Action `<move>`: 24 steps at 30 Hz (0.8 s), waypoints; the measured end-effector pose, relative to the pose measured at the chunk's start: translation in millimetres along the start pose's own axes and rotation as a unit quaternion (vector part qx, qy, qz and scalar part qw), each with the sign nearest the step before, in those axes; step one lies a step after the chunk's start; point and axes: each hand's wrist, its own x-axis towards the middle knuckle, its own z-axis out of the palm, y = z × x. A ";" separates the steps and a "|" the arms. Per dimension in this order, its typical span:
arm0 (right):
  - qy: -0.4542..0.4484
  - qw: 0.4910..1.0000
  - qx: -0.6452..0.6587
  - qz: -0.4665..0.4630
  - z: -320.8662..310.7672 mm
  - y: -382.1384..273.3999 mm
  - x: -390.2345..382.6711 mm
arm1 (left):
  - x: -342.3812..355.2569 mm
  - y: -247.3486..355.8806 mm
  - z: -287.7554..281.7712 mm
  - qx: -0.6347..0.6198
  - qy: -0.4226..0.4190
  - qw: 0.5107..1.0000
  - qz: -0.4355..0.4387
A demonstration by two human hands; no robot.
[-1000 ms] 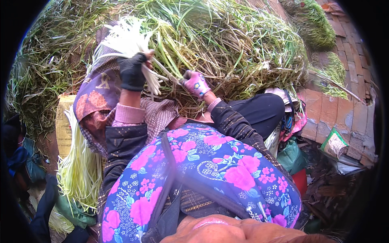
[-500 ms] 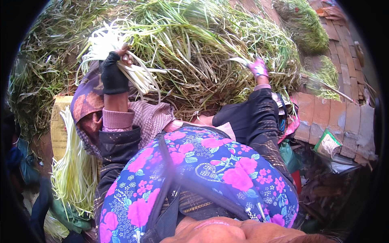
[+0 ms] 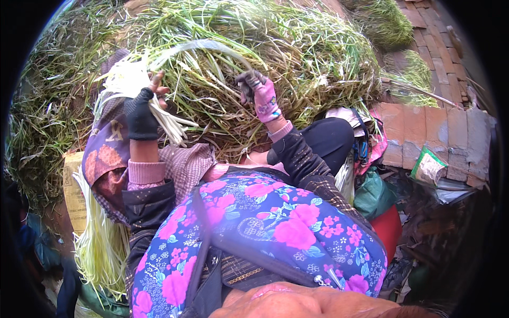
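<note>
My left hand (image 3: 143, 114), in a black fingerless glove, is closed round a thick bundle of long whitish-green stalks (image 3: 124, 79). The stalk ends poke out to the right below its fingers, and some fingertips show bare. My right hand (image 3: 260, 95) wears a pink glove with dark fingers, which are pinched together. From them a pale stalk (image 3: 204, 46), smeared by motion, arcs left over to the bundle. Both hands are above my lap, in front of a big heap of green and dry leaves (image 3: 275, 47).
More pale stalks (image 3: 103, 249) lie at my left by a yellow carton (image 3: 74, 185). At my right are a green bag (image 3: 374, 196), something red (image 3: 389, 230) and a small packet (image 3: 430, 167) by the brick paving (image 3: 424, 127). Another leaf pile (image 3: 384, 24) is at the far right.
My right hand has swung left from the heap's right side toward the bundle, bringing a pale stalk with it. My left hand keeps its hold on the bundle, slightly lower and further left.
</note>
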 end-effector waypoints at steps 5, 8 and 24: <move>-0.232 0.931 -0.256 -0.121 74.0 5.2 -16.6 | -13.6 -22.6 29.7 -0.002 -0.158 0.984 -0.084; -0.266 0.923 -0.260 -0.096 75.6 21.0 -4.1 | -12.9 -10.6 17.9 0.020 -0.039 0.999 0.001; -0.400 0.703 -0.579 0.096 21.8 127.6 -17.4 | 0.1 0.1 -1.0 -0.213 0.045 0.975 0.042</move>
